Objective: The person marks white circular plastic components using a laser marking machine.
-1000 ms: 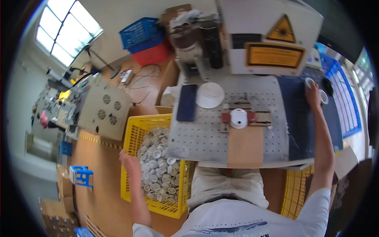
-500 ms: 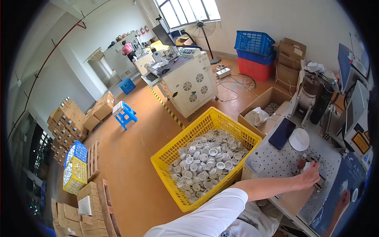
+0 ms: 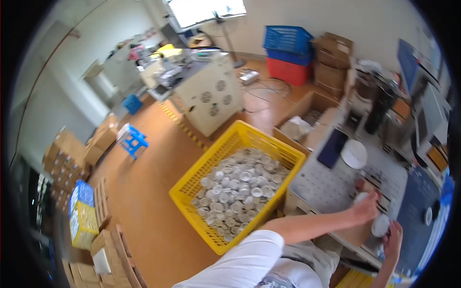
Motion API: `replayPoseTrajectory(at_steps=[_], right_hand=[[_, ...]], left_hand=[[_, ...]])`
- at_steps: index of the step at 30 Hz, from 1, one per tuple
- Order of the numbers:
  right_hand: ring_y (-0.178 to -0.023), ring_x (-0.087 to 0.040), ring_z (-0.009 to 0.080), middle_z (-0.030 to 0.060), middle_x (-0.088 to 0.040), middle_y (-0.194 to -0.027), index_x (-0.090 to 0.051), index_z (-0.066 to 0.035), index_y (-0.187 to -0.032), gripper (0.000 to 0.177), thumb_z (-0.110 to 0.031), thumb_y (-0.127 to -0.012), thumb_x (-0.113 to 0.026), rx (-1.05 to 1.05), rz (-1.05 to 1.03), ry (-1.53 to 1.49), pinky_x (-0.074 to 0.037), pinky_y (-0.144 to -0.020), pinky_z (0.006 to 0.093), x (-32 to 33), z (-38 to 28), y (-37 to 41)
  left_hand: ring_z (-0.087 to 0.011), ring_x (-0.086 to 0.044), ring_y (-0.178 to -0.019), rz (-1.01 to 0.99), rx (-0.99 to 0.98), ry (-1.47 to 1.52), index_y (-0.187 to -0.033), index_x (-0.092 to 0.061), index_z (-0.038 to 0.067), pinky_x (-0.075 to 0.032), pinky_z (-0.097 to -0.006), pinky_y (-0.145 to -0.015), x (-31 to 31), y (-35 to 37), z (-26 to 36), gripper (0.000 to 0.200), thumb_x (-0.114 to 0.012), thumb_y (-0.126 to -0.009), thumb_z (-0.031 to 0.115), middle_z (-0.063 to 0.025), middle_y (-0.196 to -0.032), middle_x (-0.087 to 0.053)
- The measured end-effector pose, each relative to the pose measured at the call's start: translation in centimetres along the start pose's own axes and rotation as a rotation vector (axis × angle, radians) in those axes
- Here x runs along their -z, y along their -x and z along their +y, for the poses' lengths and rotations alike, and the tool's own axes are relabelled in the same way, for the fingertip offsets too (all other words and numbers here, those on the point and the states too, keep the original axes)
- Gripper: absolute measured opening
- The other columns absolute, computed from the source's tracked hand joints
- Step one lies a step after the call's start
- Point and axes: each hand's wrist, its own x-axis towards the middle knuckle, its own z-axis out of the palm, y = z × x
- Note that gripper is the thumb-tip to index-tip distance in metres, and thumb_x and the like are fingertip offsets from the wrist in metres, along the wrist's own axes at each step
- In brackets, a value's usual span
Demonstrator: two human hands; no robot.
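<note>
My left hand [image 3: 367,209] is at the small metal fixture [image 3: 372,185] on the perforated plate, fingers closed and blurred. A white part [image 3: 361,197] shows beside its fingers; whether they grip it is unclear. Nearer the bench's front edge, my right hand [image 3: 394,236] pinches a white round cap [image 3: 381,225] by its side, just below my left hand. Many similar white caps [image 3: 235,185] fill the yellow crate [image 3: 192,222] left of the bench. A white disc [image 3: 354,154] and a dark phone [image 3: 332,148] lie on the plate beyond my hands.
A cardboard box [image 3: 314,102] with a white bag stands behind the crate. Machine parts [image 3: 379,103] rise at the bench's back. One more round part [image 3: 428,216] sits on the blue surface [image 3: 417,211]. A machine cabinet [image 3: 209,96] and blue stool [image 3: 133,140] stand farther off.
My right hand has come in from the lower right toward my left hand, now with a white cap in it. My left hand stays near the fixture. The whole view has shifted.
</note>
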Motion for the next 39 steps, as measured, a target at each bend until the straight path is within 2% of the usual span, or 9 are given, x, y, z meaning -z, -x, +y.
replayPoseTrajectory(at_steps=[1,2,3,10,14,24,29,32,39], right_hand=[[-0.041,-0.041,0.0044,-0.0008,-0.054,-0.064,-0.062,-0.005,-0.086,0.015,-0.016,-0.095,-0.056,-0.027,-0.195,0.148,-0.027,-0.033,0.0193,-1.1,-2.5,1.4],[-0.042,-0.042,0.0058,-0.0004,-0.053,-0.063,-0.062,-0.004,-0.084,0.018,-0.016,-0.095,-0.056,0.000,-0.170,0.132,-0.030,-0.036,0.0212,-1.9,-2.5,1.6],[-0.044,-0.044,0.0071,-0.0003,-0.053,-0.063,-0.064,-0.001,-0.089,0.019,-0.017,-0.096,-0.057,0.002,-0.224,0.252,-0.033,-0.039,0.0238,-2.7,-3.6,2.2],[-0.068,-0.062,0.0179,0.0090,-0.061,-0.105,-0.058,-0.001,-0.114,0.038,-0.024,-0.087,-0.072,0.370,-0.227,0.763,-0.051,-0.064,0.0330,-2.5,-4.9,4.7],[-0.081,-0.066,0.0317,0.0135,-0.058,-0.113,-0.053,-0.001,-0.111,0.054,-0.036,-0.079,-0.078,0.710,-0.326,1.103,-0.052,-0.070,0.0408,-3.9,-3.4,5.3],[-0.087,-0.065,0.0394,0.0185,-0.057,-0.113,-0.055,0.000,-0.101,0.052,-0.043,-0.078,-0.076,0.422,-0.152,1.503,-0.052,-0.077,0.0488,-8.1,-3.8,5.4],[-0.087,-0.064,0.0357,0.0166,-0.055,-0.114,-0.057,0.000,-0.098,0.054,-0.046,-0.077,-0.077,1.132,-0.259,1.338,-0.053,-0.073,0.0457,-7.3,-3.6,5.4],[-0.088,-0.064,0.0346,0.0167,-0.055,-0.118,-0.057,-0.001,-0.097,0.046,-0.039,-0.079,-0.076,0.693,-0.254,1.353,-0.053,-0.073,0.0445,-8.3,-3.9,6.4],[-0.083,-0.066,0.0379,0.0203,-0.055,-0.119,-0.056,0.003,-0.101,0.047,-0.035,-0.080,-0.075,0.816,-0.312,1.183,-0.054,-0.068,0.0451,-10.1,-1.8,4.4]], left_hand=[[-0.0353,-0.057,-0.091,0.449,0.207,0.683,-0.071,-0.074,0.003,-0.042,-0.0416,-0.089,4.6,3.8,-3.5,0.018,-0.064,-0.073,0.018,-0.0141,-0.072,-0.065],[-0.0372,-0.057,-0.095,0.159,0.094,0.326,-0.069,-0.072,-0.001,-0.041,-0.0462,-0.092,11.7,6.9,-7.3,0.020,-0.064,-0.072,0.018,-0.0252,-0.082,-0.063],[-0.0403,-0.053,-0.103,-0.221,-0.037,0.594,-0.072,-0.069,-0.007,-0.040,-0.0507,-0.095,13.1,7.9,-8.5,0.024,-0.063,-0.071,0.016,-0.0342,-0.102,-0.056],[-0.0421,-0.047,-0.105,-0.008,0.643,0.983,-0.090,-0.063,-0.007,-0.038,-0.0505,-0.095,10.5,17.3,-12.6,0.028,-0.062,-0.062,-0.003,-0.0217,-0.116,-0.052],[-0.0417,-0.046,-0.103,0.111,0.483,0.770,-0.106,-0.054,-0.008,-0.040,-0.0465,-0.094,10.1,19.0,-15.1,0.044,-0.057,-0.063,-0.010,-0.0196,-0.116,-0.051],[-0.0410,-0.048,-0.107,0.136,0.517,0.729,-0.113,-0.052,-0.007,-0.041,-0.0450,-0.095,10.0,19.1,-14.9,0.052,-0.061,-0.062,-0.012,-0.0196,-0.114,-0.051],[-0.0412,-0.049,-0.106,0.124,0.548,0.768,-0.110,-0.054,-0.008,-0.041,-0.0458,-0.094,10.0,19.0,-14.9,0.049,-0.061,-0.061,-0.011,-0.0198,-0.114,-0.052],[-0.0414,-0.049,-0.105,0.137,0.576,0.796,-0.099,-0.058,-0.008,-0.042,-0.0467,-0.093,10.0,18.9,-14.8,0.040,-0.063,-0.059,-0.010,-0.0199,-0.115,-0.052],[-0.0396,-0.051,-0.109,0.169,0.549,0.760,-0.085,-0.061,-0.008,-0.041,-0.0475,-0.097,10.3,18.8,-14.7,0.031,-0.068,-0.055,-0.010,-0.0179,-0.119,-0.053]])
